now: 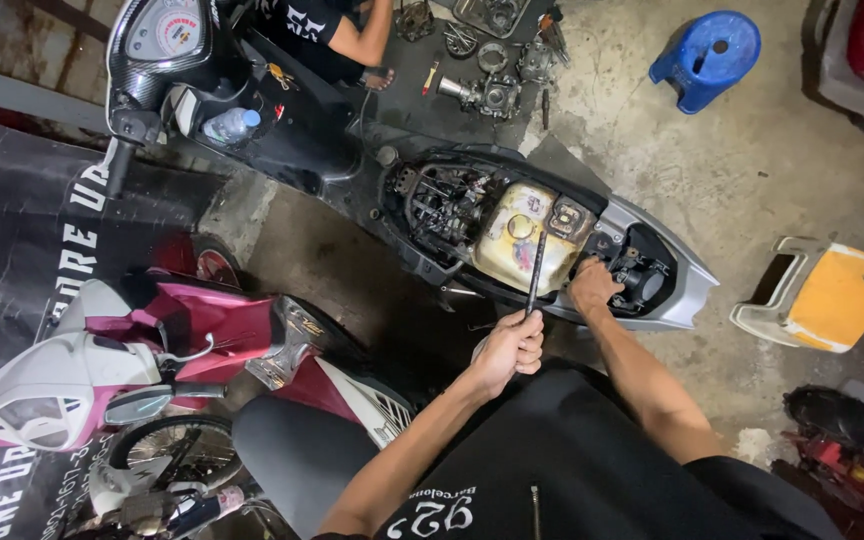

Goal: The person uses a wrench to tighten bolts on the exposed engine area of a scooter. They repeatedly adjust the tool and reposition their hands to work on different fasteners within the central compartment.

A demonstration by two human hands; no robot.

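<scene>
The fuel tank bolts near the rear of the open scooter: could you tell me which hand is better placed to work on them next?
Probably the left hand: it already holds the long dark tool, whose tip lies over the yellowish fuel tank. The right hand rests on the frame just behind the tank, steadying.

dim, uneven overhead light, brightest on the concrete floor, deep shadows at left, wide-angle bending at edges.
</scene>
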